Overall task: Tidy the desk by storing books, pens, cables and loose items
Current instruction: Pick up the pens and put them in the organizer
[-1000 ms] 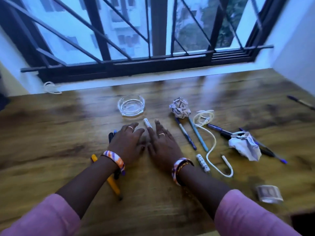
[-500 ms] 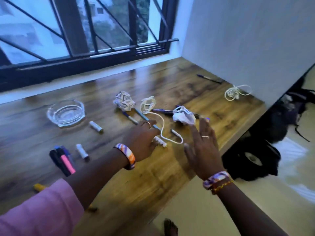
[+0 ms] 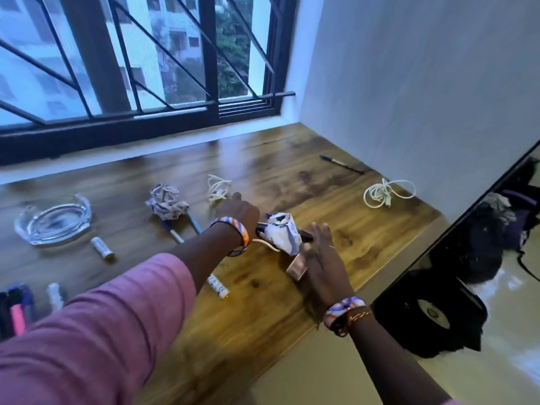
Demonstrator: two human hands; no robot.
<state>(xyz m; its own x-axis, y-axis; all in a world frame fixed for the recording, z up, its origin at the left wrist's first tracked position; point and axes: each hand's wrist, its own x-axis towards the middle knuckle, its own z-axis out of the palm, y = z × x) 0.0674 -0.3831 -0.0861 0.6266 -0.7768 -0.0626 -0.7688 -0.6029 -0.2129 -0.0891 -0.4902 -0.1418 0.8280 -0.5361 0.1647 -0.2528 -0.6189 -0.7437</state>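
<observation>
home room | wooden desk (image 3: 263, 311) | barred window (image 3: 140, 68)

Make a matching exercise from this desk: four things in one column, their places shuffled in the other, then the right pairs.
Things:
1. glass ashtray
2. coiled white cable
3. lone pen
4. pink marker

Places:
A. far corner, close to the wall
B. left part of the desk, below the window
C. near left edge of the view
D. right end of the desk, beside the wall

Pairs: 1-B, 2-D, 3-A, 4-C

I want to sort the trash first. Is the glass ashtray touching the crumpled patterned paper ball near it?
Apart. The head view shows bare wooden desk between the glass ashtray and the crumpled patterned paper ball.
</observation>
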